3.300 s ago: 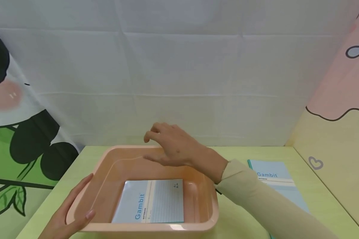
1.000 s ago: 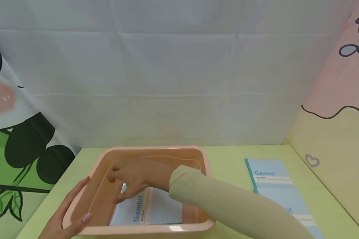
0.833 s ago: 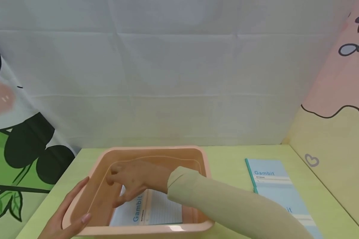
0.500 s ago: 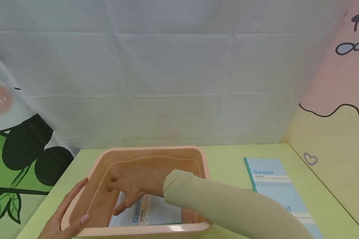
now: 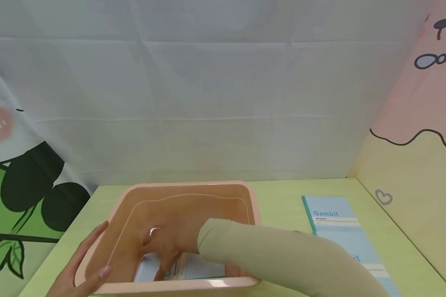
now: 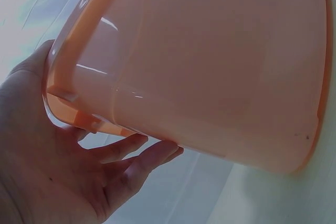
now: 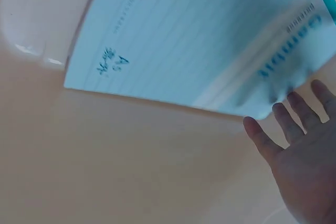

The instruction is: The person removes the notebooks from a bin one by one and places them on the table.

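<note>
An orange-pink plastic basin (image 5: 193, 284) stands on the table. My left hand (image 5: 78, 268) grips its left rim, thumb on the near side. In the left wrist view, the fingers of that left hand (image 6: 68, 166) bend against the basin (image 6: 210, 66). On the basin's floor lies a pale blue Gambit notebook (image 5: 204, 268) with lined cover and handwriting. My right hand (image 5: 171, 243) is down inside the basin over the notebook, hiding part of it. In the right wrist view, the right hand (image 7: 310, 156) has spread fingers, their tips at the edge of the notebook (image 7: 184, 40).
To the right of the basin, a Gambit notebook with a teal spine (image 5: 328, 206) lies on the yellow-green table (image 5: 282, 202). A second one (image 5: 345, 239) is partly behind the right sleeve (image 5: 267, 247). A white cloth (image 5: 215, 90) hangs behind; printed panels flank the table.
The right hand has come down from above the basin's far rim into the basin and onto the notebook, lowering further in the last half second. The left hand keeps its hold on the rim.
</note>
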`<state>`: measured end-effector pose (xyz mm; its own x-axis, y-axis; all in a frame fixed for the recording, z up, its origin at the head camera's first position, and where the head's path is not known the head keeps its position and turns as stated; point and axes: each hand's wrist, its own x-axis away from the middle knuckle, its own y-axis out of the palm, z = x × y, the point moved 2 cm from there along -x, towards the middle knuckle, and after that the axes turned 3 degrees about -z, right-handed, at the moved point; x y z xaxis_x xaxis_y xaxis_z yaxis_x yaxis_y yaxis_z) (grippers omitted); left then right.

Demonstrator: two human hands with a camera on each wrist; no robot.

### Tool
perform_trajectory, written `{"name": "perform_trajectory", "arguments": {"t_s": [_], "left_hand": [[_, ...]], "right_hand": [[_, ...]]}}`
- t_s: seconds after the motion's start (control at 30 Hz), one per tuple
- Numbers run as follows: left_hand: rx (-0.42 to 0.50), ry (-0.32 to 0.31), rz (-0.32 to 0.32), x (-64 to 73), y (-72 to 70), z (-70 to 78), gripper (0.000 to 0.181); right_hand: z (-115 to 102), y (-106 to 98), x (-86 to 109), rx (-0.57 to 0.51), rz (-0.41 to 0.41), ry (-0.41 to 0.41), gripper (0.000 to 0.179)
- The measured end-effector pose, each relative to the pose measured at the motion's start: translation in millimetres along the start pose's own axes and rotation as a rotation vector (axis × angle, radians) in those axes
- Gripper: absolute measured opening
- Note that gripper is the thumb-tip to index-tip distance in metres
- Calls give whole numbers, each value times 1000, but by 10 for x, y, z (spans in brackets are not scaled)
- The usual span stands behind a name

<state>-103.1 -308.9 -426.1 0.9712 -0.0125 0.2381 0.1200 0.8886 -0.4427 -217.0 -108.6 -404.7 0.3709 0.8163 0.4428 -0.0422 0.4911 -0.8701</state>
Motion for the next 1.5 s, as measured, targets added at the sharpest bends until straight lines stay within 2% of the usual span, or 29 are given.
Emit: {"name": "perform_trajectory", "arguments": {"t_s": [0.17, 0.33, 0.4, 0.5, 0.6, 0.73, 0.97, 1.1, 1.23, 1.4, 1.5], "left_hand": [[-20, 7, 11, 8, 4, -16, 81], [-47, 72, 24, -1, -1, -36, 81], [-36, 58, 12, -2, -1, -24, 82], [15, -3, -16, 2, 6, 9, 82], [44, -23, -25, 0, 18, 27, 81], [1, 18, 2, -2, 20, 14, 81], [0, 12, 0, -11, 14, -27, 80], [-25, 40, 13, -10, 15, -37, 79], [-14, 39, 13, -13, 18, -58, 79], [13, 94, 21, -16, 14, -78, 80], [-5, 138, 31, -18, 2, -87, 81]], "right_hand": [[-106, 74, -40, 154, 0, 11, 80], [-148, 60, -56, 185, -1, 54, 88], [-152, 55, -51, 165, -15, 64, 88], [-157, 47, -50, 133, -39, 69, 85], [-161, 36, -49, 126, -66, 53, 85], [-180, 27, -52, 178, -61, 39, 83], [-203, 12, -29, 314, -14, 29, 74], [-206, 12, -27, 273, -32, 28, 77], [-201, 15, -27, 246, -53, 31, 75], [-147, 5, -9, 359, -60, 105, 70], [-119, -15, 4, 430, -40, 153, 70]]}}
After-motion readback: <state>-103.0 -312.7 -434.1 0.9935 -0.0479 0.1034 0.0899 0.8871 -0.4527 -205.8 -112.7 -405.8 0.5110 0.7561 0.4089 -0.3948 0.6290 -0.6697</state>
